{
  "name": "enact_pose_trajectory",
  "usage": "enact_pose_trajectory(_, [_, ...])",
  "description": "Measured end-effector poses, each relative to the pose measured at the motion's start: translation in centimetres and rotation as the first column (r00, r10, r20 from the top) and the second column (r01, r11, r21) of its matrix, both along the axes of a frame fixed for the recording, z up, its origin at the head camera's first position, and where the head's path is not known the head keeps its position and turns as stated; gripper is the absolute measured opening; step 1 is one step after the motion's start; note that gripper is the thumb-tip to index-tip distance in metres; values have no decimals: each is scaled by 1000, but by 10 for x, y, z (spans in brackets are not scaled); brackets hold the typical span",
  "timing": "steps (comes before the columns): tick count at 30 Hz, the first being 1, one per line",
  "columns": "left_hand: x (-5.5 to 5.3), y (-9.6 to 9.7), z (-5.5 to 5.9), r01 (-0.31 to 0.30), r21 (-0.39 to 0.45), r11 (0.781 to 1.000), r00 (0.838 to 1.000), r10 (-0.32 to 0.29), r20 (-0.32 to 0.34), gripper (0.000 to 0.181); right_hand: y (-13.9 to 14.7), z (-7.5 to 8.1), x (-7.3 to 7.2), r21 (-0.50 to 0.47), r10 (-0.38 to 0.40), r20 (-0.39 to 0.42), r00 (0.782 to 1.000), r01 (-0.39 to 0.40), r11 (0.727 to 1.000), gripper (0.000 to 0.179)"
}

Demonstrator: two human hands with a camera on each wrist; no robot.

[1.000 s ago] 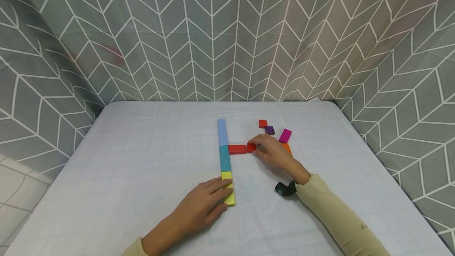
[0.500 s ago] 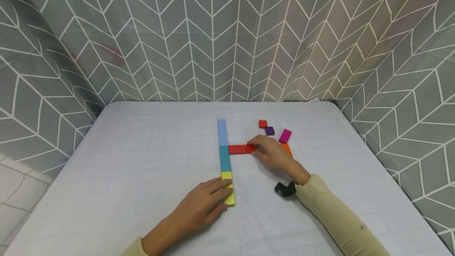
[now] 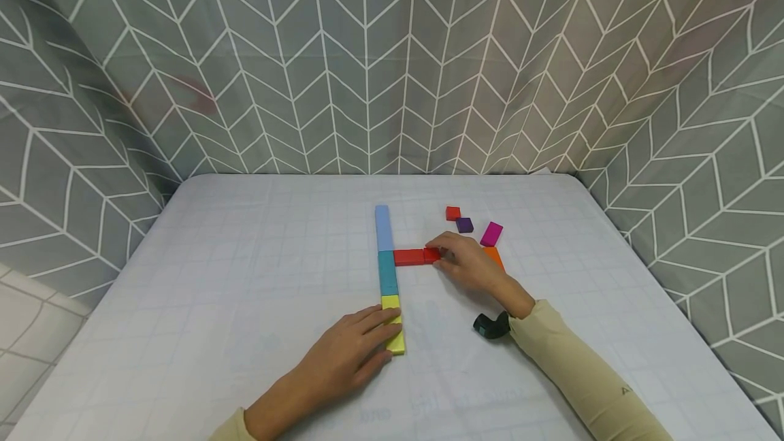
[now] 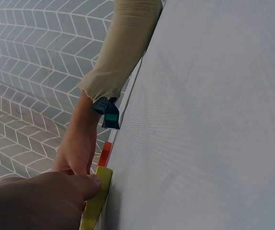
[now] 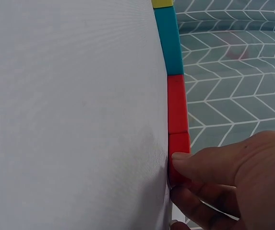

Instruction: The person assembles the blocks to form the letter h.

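The right hand (image 3: 468, 265) pinches a small red block (image 5: 179, 149) at its fingertips, butted against the longer red block (image 3: 408, 257) — nudge it flush and square. The left hand (image 3: 349, 358) lies flat, fingers pressing the yellow block (image 3: 395, 332). Beyond the right hand sit loose purple (image 3: 464, 225), magenta (image 3: 491, 234) and red (image 3: 452, 213) pieces — none obstructing.

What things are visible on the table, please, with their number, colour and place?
Long column of blocks: three, light blue, teal, yellow; centre, end to end.
Red long block: one; right of the column, touching it.
Small red block: one; against the long one's end.
Loose blocks: red, purple, magenta, orange; far right.
Table: one, white.
Left hand: rests on yellow block.
Right hand: pinches small red block.
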State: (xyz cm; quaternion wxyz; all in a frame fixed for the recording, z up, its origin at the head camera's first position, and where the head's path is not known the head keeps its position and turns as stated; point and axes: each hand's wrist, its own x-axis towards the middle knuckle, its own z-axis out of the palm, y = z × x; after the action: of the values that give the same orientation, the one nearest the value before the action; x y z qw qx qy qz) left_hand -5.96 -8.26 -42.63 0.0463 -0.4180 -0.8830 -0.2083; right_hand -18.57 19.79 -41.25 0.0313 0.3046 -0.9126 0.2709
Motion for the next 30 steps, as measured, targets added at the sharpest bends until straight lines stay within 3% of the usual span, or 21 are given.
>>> enact_pose_trajectory(16, [0, 0, 1, -10, -12, 1000, 1000, 10, 20, 44, -1, 1, -1, 29, -31, 32, 999, 30, 999, 37])
enact_pose_trajectory(23, [1, 0, 2, -4, -8, 1000, 1000, 5, 30, 45, 3, 14, -1, -46, -61, 84, 995, 65, 997, 42])
enact_pose_trajectory(26, [1, -1, 2, -4, -7, 1000, 999, 4, 33, 44, 8, 21, -8, -60, -104, 71, 992, 108, 992, 41])
enact_pose_trajectory(30, [1, 0, 1, -6, -8, 1000, 999, 6, 38, 44, 13, 26, -26, -34, -139, -11, 990, 139, 990, 37])
